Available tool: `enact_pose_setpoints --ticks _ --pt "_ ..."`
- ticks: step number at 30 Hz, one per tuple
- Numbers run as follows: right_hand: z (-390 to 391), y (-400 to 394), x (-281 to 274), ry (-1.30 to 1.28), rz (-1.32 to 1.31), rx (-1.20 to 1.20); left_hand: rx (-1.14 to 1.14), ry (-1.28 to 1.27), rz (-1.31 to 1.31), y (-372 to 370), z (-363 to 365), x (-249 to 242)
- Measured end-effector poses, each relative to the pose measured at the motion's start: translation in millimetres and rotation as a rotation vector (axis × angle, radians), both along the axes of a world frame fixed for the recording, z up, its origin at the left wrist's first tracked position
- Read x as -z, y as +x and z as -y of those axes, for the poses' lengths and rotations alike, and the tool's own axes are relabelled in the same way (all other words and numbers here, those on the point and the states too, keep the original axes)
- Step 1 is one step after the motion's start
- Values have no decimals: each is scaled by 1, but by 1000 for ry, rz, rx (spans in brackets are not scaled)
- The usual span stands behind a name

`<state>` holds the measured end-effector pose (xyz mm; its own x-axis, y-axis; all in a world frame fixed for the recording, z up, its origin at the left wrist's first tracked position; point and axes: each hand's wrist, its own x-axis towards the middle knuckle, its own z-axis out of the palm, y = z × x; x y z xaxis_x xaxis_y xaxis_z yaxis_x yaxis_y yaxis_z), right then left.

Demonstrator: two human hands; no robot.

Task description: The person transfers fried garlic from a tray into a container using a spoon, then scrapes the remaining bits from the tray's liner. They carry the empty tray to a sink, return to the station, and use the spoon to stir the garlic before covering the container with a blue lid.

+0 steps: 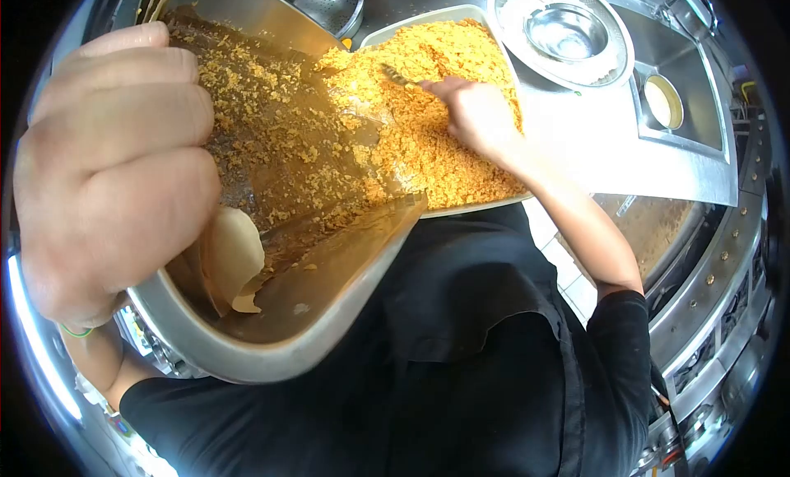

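My left hand, closed in a fist, grips the near-left end of a deep metal pan that is tilted up. Brown paper lines the pan, with orange crumbs stuck to it and a torn pale flap by my fingers. The pan's far end opens over a pale rectangular tray heaped with orange, rice-like grains. Above the heap, my right hand is closed on a slim metal utensil, its tip pointing at the pan's mouth; whether spoon or fork, I cannot tell.
Behind the tray stands a large colander with white grains and a metal bowl inside. A sink holding a round container is at the right. Another perforated metal bowl sits at the back.
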<state>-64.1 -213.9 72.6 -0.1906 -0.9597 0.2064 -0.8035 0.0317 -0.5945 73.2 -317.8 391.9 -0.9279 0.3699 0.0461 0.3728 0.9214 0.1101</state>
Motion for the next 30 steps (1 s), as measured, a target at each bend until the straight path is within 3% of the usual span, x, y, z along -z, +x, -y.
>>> enact_pose_setpoints --ticks 1,4,9,11,13,17,19,20,24,27,28,30 --pt "5 11 4 34 -38 -22 8 -47 201 -1 2 -6" --pt "25 37 7 0 -17 -41 -92 -14 121 -5 -11 1" --pt "62 60 -4 -145 32 -72 -69 -107 169 -4 -14 -7" --pt "73 59 13 63 -67 -74 7 -99 257 -4 -9 -9" --pt "67 54 6 47 -159 -58 71 -109 338 -6 -7 -13" --pt "50 58 -10 -75 -148 64 111 52 -25 0 -3 13" --pt "58 63 -3 -153 -92 -65 134 50 24 0 -4 13" --pt "63 61 0 70 -156 -124 151 44 74 -1 -4 12" --pt "57 50 2 -34 -26 11 143 -101 271 -7 -18 -5" --pt "51 53 7 -267 74 112 140 -58 236 -2 -16 2" --pt "52 55 12 99 -46 -29 138 -51 216 -1 -16 4" --pt "46 52 10 5 16 41 153 -60 175 -6 -15 6"
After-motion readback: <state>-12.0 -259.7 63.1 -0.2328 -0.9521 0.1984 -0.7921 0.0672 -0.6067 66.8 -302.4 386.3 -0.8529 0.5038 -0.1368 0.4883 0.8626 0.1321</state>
